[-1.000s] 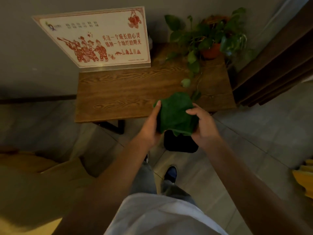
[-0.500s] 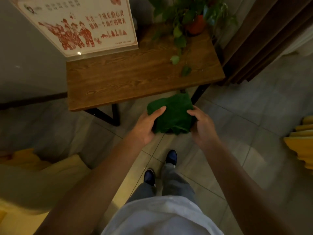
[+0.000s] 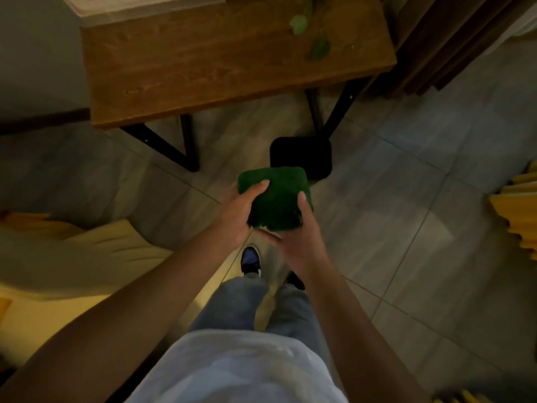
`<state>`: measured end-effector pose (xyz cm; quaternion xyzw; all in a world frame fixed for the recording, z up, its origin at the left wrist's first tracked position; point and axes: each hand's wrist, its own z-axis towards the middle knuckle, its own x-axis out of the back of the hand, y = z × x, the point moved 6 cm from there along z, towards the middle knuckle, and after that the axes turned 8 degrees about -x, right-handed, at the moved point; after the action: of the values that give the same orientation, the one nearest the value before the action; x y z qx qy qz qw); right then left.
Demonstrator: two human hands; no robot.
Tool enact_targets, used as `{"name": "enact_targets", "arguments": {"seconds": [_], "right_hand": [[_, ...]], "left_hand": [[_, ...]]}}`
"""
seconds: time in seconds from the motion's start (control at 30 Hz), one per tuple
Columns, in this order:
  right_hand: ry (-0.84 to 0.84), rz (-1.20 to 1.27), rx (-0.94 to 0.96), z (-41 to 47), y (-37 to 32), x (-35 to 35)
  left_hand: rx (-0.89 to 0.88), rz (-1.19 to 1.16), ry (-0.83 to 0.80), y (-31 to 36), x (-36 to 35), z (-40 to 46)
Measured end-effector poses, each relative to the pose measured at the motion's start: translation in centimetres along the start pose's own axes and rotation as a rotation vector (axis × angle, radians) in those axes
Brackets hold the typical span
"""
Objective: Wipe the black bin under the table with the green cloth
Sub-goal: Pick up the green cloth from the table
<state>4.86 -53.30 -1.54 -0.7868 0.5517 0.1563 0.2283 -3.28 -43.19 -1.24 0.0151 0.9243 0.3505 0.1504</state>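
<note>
Far left, low: pale yellow cushion [image 3: 72,257] on the floor side, blurred. Above it, wooden bench [image 3: 226,62] w/ black metal legs; sign base just at its top-left edge, a few trailing leaves [image 3: 308,33] lying on its right part.

Centre: left hand [image 3: 238,213] holds the green cloth [image 3: 276,199] from the left edge, thumb laid flat on top, fingers under and out of sight, so its grip is a pinch of thumb vs. hidden fingers. Cloth is folded into a thick square, held in the air over the tiled floor [image 3: 406,228]. Right hand [image 3: 299,237] supports the cloth's near-right corner, thumb on top, rest beneath; same pinching grip.

Black bin [image 3: 302,158] sits on the floor just beyond the cloth, beside the bench's right leg, partly out from under the top. Cloth's far edge overlaps it in view; can't tell if touching. Below hands: jeans, dark shoes.

Far right: yellow ribbed object [image 3: 520,216], cut off by frame.
</note>
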Motion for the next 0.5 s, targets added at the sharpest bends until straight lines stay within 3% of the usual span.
{"name": "enact_targets", "arguments": {"seconds": [0.23, 0.5], "right_hand": [[0.116, -0.020, 0.109, 1.0, -4.2, 8.8], [0.181, -0.049, 0.118, 2.1, -7.3, 16.2]], "left_hand": [[0.058, 0.018, -0.093, -8.5, -3.8, 0.0], [0.049, 0.400, -0.023, -12.5, -5.9, 0.9]]}}
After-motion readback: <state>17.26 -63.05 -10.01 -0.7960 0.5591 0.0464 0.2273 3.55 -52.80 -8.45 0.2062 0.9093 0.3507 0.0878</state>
